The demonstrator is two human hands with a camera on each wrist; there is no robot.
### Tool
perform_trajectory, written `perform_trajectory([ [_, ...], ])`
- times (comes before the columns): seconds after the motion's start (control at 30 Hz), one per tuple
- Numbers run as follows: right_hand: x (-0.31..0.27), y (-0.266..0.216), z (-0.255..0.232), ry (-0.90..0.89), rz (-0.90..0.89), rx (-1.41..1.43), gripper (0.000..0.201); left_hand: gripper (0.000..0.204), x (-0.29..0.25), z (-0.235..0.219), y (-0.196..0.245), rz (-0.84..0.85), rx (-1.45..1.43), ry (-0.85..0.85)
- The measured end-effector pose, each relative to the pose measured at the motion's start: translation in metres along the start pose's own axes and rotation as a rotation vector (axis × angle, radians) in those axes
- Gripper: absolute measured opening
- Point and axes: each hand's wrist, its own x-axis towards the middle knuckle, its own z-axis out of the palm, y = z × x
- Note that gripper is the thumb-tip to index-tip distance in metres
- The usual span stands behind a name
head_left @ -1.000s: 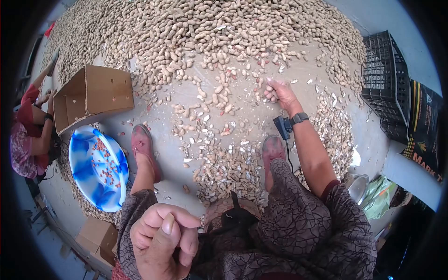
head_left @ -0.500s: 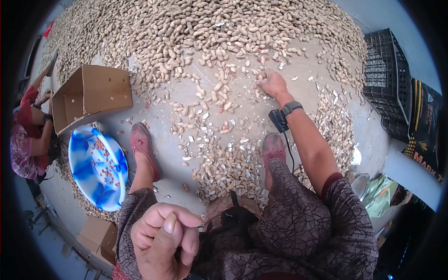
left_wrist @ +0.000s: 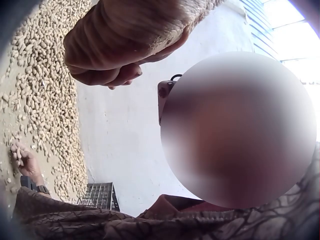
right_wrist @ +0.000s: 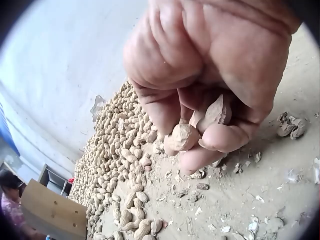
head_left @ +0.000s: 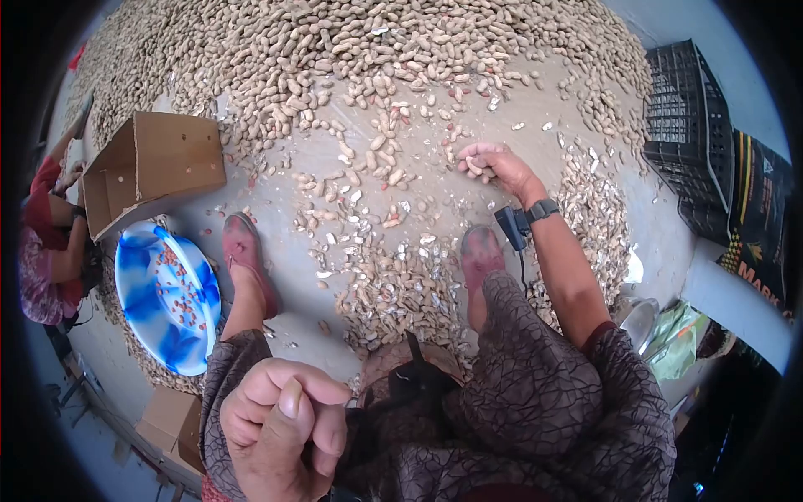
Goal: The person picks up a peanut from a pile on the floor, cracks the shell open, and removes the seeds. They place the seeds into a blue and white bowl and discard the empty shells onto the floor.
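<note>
In the head view my right hand (head_left: pixel 504 171) is over the floor, short of the big peanut heap (head_left: pixel 401 38). Its curled fingers hold unshelled peanuts (right_wrist: pixel 182 136), which stick out between thumb and fingertips in the right wrist view. Close to my lap, my left hand (head_left: pixel 280 427) is curled, thumb laid against the bent index finger; no object shows in it, though its palm is hidden. Loose peanuts (head_left: pixel 381 155) lie scattered between the heap and my feet. A mound of broken shells and peanuts (head_left: pixel 397 293) lies between my shoes.
A blue and white basin (head_left: pixel 134 330) with reddish kernels stands left of my foot, below an open cardboard box (head_left: pixel 180 155). Another person (head_left: pixel 50 251) sits at far left. Black crates (head_left: pixel 682 125), a printed sack (head_left: pixel 761 217) and a metal bowl (head_left: pixel 640 322) are at right.
My right hand reached toward the loose peanuts at the heap's edge, then drew back and turned, with peanuts showing in its fingers. My left hand keeps its curled pose. The head view shifted slightly.
</note>
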Motion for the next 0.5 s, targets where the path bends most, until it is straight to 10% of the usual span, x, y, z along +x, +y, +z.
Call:
perform_trajectory([
  [0.5, -0.029, 0.011, 0.008, 0.005, 0.219, -0.438, 0.008, 0.02, 0.002, 0.016, -0.011, 0.144, -0.012, 0.101],
])
